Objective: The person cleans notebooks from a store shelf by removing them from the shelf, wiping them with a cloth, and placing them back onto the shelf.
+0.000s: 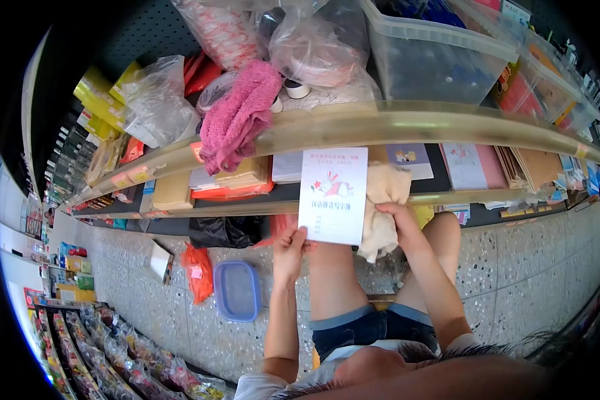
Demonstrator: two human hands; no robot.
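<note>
The left hand (291, 249) pinches the lower left corner of a white booklet (333, 198) held between it and the right hand (403, 223), which grips a cream cloth (387, 185).

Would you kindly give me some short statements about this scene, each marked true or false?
1. The left hand holds a white booklet by its lower left corner. True.
2. The right hand holds nothing. False: it holds a cream cloth.
3. A pink towel hangs over the front edge of the upper shelf. True.
4. The blue-rimmed tub stands on the upper shelf. False: it stands on the speckled floor.
5. An orange-red plastic bag lies on the floor near the tub. True.
6. The booklet's cover is solid black. False: it is white, with a printed picture and writing.
</note>
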